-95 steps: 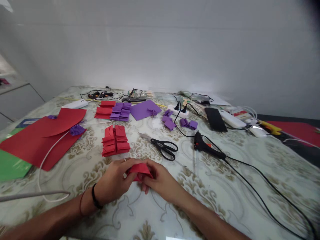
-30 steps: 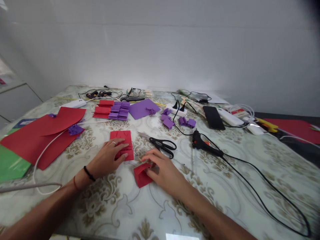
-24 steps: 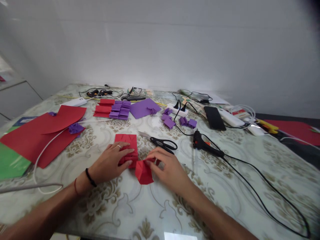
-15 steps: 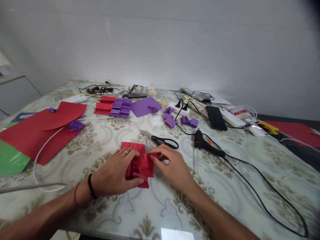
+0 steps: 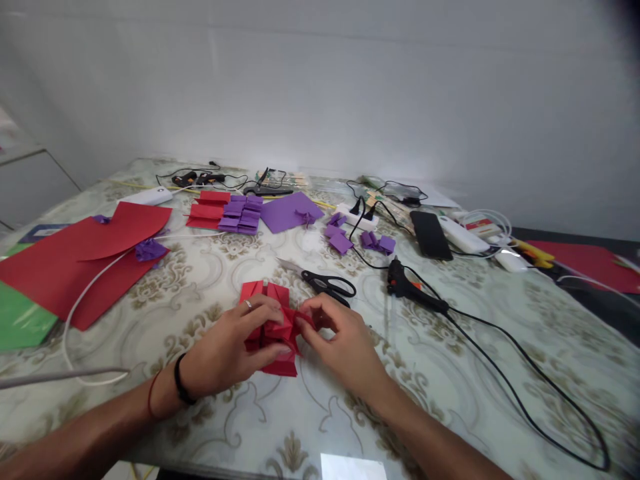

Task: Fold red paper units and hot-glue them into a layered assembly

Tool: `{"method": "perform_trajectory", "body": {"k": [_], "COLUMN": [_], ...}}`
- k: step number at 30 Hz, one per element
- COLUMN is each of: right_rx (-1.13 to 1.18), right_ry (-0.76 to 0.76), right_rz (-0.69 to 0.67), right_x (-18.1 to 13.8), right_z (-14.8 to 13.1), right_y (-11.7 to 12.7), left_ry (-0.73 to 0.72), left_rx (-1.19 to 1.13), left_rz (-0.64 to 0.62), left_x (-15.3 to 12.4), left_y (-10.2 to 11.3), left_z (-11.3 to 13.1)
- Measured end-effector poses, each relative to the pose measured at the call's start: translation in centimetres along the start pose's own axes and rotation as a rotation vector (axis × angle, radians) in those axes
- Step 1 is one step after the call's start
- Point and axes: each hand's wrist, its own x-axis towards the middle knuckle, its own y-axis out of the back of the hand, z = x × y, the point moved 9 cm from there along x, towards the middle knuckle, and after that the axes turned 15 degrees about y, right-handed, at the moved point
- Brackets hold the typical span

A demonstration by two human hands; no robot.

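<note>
A folded red paper piece lies on the patterned tabletop in front of me, its flaps partly raised. My left hand, with a ring and a black wristband, grips it from the left between thumb and fingers. At its right edge my right hand pinches a raised flap between thumb and fingertips. Part of the folds is hidden under the fingers. Black-handled scissors lie just beyond my right hand, blades pointing away to the left.
To the right lies a black glue gun with a long cord. Folded purple pieces, a power strip and a phone lie farther back. Red sheets and a white cable are at left.
My right hand has drawn the flap inward and crumpled it more upright. My left fingers have shifted slightly on the red paper, with the thumb now closer to its middle.
</note>
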Motion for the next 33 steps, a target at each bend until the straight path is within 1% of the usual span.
{"method": "perform_trajectory", "body": {"k": [2,5,7,10,14,17,19,21,24,28,31,33], "right_rx": [0.011,0.051,0.091,0.133,0.155,0.163,0.172,0.190,0.215,0.289,0.351,0.337], "right_ry": [0.005,0.062,0.100,0.103,0.101,0.090,0.074,0.043,0.030,0.046,-0.029,-0.062], "right_rz": [-0.010,-0.043,-0.055,-0.034,0.015,0.022,0.010,-0.020,-0.057,-0.081,-0.123,-0.117], "right_x": [-0.2,-0.2,-0.2,-0.1,0.1,0.0,-0.1,-0.2,-0.2,0.1,-0.2,-0.4], "right_z": [-0.4,-1.2,-1.7,-1.7,-1.5,-1.3,-1.1,-0.8,-0.5,-0.6,-0.1,0.0], "right_y": [-0.2,-0.4,-0.5,-0.2,0.2,0.1,-0.2,-0.6,-1.0,-1.3,-1.9,-2.0], "left_ry": [-0.021,-0.049,-0.032,0.024,0.073,0.142,0.169,0.164,0.156,0.172,0.168,0.175], "left_rx": [-0.022,-0.088,-0.148,-0.226,-0.274,-0.315,-0.362,-0.408,-0.462,-0.418,-0.394,-0.417], "left_rz": [0.018,0.055,0.079,0.098,0.076,0.036,0.009,-0.004,0.014,0.004,-0.030,-0.056], "left_x": [0.0,0.0,0.1,0.3,0.4,0.5,0.5,0.5,0.4,0.3,0.2,0.2], "left_y": [0.2,0.7,1.2,1.6,1.6,1.1,0.8,0.5,0.5,0.5,0.6,0.5], "left_z": [0.2,0.3,0.0,-0.6,-1.0,-1.5,-1.8,-1.8,-2.0,-1.9,-1.2,-1.0]}}
